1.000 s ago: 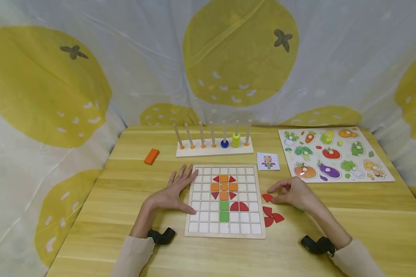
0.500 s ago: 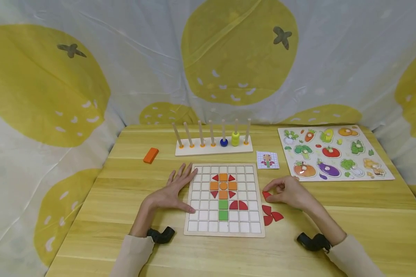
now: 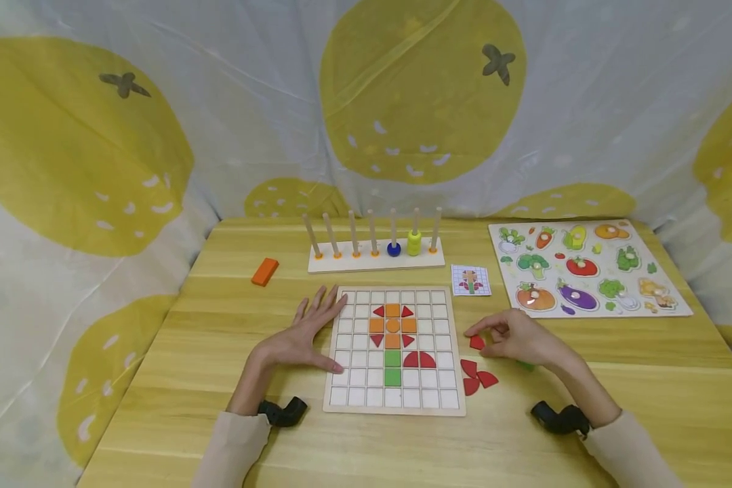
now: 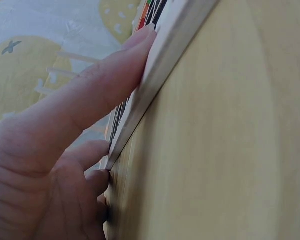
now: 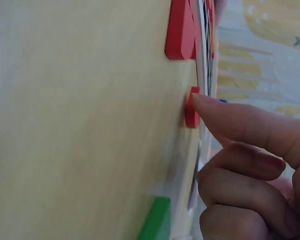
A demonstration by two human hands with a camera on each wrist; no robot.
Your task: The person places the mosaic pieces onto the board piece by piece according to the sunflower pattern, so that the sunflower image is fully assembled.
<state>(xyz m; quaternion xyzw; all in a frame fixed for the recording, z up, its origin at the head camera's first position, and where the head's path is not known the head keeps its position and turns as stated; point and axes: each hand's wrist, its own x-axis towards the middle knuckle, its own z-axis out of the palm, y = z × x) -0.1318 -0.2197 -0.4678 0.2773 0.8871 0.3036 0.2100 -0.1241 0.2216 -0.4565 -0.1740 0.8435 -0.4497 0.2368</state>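
My left hand (image 3: 305,339) rests with spread fingers at the left side of a wooden grid board (image 3: 354,400), its thumb lying on the board's edge. Set in the grid are orange squares (image 3: 392,310), an orange circle, red triangles, two green squares (image 3: 392,377) and two red quarter circles (image 3: 428,360). Right of the board, my right hand (image 3: 521,339) pinches another red quarter-circle piece (image 3: 476,342) between thumb and index finger, close over the table. In the right wrist view the thumb tip meets this red piece (image 5: 191,112), the other fingers curled behind.
Several loose red quarter circles (image 3: 471,387) lie by the board's right edge. A green piece (image 3: 525,365) is partly under the right hand. Behind stand a pattern card (image 3: 471,280), a peg rack (image 3: 341,263) and a vegetable puzzle (image 3: 549,237). An orange block (image 3: 265,272) lies left.
My right hand shifts the red piece slightly left, then back right, and the piece now faces a different way. The left hand stays in place on the board.
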